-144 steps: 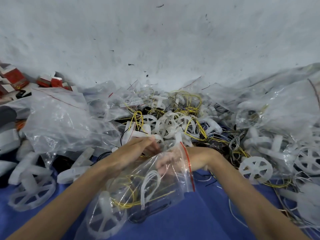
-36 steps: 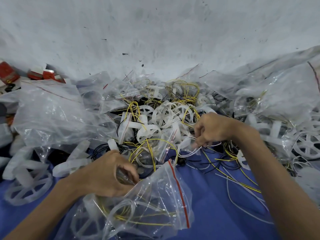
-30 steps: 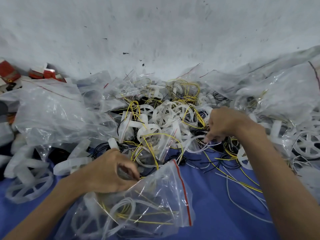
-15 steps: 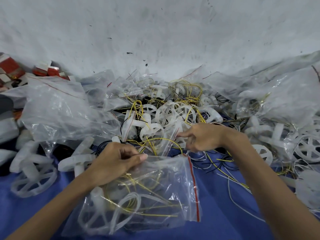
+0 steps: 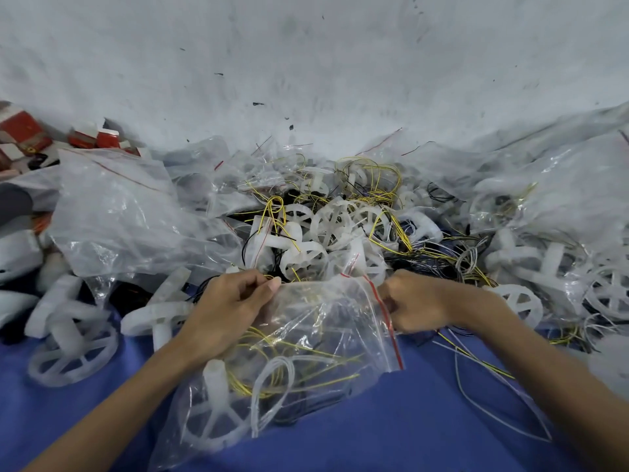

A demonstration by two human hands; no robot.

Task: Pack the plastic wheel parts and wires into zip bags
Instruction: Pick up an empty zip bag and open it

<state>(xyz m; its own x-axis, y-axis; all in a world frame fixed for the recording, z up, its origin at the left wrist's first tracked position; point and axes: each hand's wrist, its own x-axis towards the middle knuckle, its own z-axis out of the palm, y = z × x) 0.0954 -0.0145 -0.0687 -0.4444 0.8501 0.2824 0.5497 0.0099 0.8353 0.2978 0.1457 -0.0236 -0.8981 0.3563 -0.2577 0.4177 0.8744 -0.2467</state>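
Observation:
A clear zip bag (image 5: 306, 352) with a red seal strip lies on the blue cloth in front of me. Inside it are a white plastic wheel part (image 5: 218, 413), yellow wires and a white wire loop. My left hand (image 5: 231, 308) pinches the bag's top left edge. My right hand (image 5: 415, 304) grips the bag's mouth at its right end, by the red strip; its fingers are partly hidden behind the plastic. Beyond the bag sits a heap of white wheel parts and tangled wires (image 5: 340, 223).
Empty clear bags (image 5: 115, 212) are piled at the left, more bagged parts (image 5: 561, 199) at the right. Loose wheel parts (image 5: 71, 338) lie on the blue cloth (image 5: 408, 430). Red boxes (image 5: 23, 134) stand at the far left. A grey wall is behind.
My right hand left the wire heap and came back to the bag's mouth at the red strip. My left hand stayed on the bag's left edge.

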